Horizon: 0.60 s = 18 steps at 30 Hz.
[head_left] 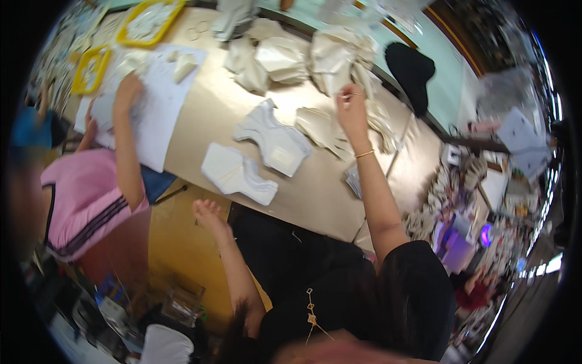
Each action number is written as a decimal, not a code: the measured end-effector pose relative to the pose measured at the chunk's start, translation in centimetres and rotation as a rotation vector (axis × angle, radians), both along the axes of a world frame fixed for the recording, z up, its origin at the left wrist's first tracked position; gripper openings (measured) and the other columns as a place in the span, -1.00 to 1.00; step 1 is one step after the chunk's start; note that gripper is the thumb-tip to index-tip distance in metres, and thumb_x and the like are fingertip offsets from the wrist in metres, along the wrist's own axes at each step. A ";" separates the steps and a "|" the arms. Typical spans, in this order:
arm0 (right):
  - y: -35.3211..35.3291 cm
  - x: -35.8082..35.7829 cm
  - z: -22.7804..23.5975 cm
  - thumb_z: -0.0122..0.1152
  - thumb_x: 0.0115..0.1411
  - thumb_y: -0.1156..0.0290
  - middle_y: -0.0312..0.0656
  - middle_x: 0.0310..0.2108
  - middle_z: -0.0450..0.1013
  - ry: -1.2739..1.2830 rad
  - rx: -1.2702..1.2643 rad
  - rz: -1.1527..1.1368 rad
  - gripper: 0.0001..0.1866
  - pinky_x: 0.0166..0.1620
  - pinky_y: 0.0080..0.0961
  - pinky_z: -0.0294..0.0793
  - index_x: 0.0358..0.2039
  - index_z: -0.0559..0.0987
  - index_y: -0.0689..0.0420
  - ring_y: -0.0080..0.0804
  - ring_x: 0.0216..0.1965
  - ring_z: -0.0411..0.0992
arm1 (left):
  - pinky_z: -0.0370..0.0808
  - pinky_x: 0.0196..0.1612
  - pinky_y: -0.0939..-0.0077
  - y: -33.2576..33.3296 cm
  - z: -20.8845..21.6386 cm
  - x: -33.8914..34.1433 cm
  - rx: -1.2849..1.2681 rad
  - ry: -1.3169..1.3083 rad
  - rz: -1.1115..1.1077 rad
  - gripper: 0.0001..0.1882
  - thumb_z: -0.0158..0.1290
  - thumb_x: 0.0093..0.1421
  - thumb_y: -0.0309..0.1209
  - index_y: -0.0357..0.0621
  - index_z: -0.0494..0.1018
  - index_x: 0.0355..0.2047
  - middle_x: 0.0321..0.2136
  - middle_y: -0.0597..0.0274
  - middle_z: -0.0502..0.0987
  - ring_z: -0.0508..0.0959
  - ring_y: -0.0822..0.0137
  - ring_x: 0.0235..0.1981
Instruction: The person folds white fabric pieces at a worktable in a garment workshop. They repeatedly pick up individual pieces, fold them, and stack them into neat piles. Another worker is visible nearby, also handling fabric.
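My right hand (351,108) is raised over the far side of the table, its fingertips pinched on a thin tan band (355,94). Just beyond it lie glossy cream pieces (335,56) in a heap. Beyond the table's near edge, my left hand (209,215) hangs in the air with fingers apart and nothing in it. Between my hands two stacks of pale grey cut pieces rest on the table: a nearer stack (233,171) and a farther stack (273,136) with curved cut-outs. A flat cream bundle (319,128) lies beside the farther stack.
To the left, a person in a pink top (91,188) works over a white sheet (163,115). Yellow trays, a large one (122,35) and a smaller one (76,85), hold small white pieces. A black rounded object (411,73) rests past the table's far edge. Clutter fills the right side.
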State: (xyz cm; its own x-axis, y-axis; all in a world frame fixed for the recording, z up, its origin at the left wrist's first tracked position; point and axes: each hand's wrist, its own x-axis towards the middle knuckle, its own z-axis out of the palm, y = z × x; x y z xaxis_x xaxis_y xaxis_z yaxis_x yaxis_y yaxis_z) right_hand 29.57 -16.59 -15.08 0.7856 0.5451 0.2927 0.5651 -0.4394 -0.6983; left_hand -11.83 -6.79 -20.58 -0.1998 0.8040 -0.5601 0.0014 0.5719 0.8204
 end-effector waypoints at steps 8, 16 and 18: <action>-18.1 14.5 -3.5 0.29 0.10 0.39 0.01 -0.04 0.46 0.348 -0.453 -0.093 -0.51 0.03 -0.36 0.45 0.06 0.46 0.23 -0.18 -0.05 0.47 | 0.38 -0.06 0.31 4.0 -3.9 -3.8 -0.038 -0.021 0.108 -0.40 -0.06 0.39 -0.19 -0.13 0.02 0.32 0.02 0.12 0.33 0.38 0.29 -0.10; -16.7 17.0 -7.3 0.53 -0.13 0.15 -0.05 -0.14 0.49 0.484 -0.590 0.016 -0.24 -0.03 -0.41 0.45 0.03 0.45 0.29 -0.23 -0.12 0.48 | 0.37 0.07 0.19 4.6 -0.9 1.8 0.226 0.314 0.157 -0.32 -0.04 0.37 -0.24 -0.09 -0.11 0.36 0.16 -0.07 0.13 0.31 0.11 0.08; -16.5 17.0 -7.9 0.52 -0.12 0.12 -0.04 -0.19 0.51 0.523 -0.629 0.004 -0.28 -0.07 -0.41 0.46 -0.03 0.49 0.30 -0.24 -0.15 0.49 | 0.36 0.09 0.18 4.3 0.5 2.2 0.252 0.423 0.158 -0.32 -0.04 0.37 -0.26 -0.11 -0.09 0.36 0.17 -0.11 0.13 0.31 0.10 0.08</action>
State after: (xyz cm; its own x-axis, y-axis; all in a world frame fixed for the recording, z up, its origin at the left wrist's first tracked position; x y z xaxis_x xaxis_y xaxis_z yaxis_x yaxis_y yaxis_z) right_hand 46.59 -33.13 -23.01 0.7334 0.4887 -0.4726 0.2372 -0.8354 -0.4958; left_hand -9.60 -2.47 -20.03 -0.4967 0.8453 -0.1972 0.2922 0.3767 0.8791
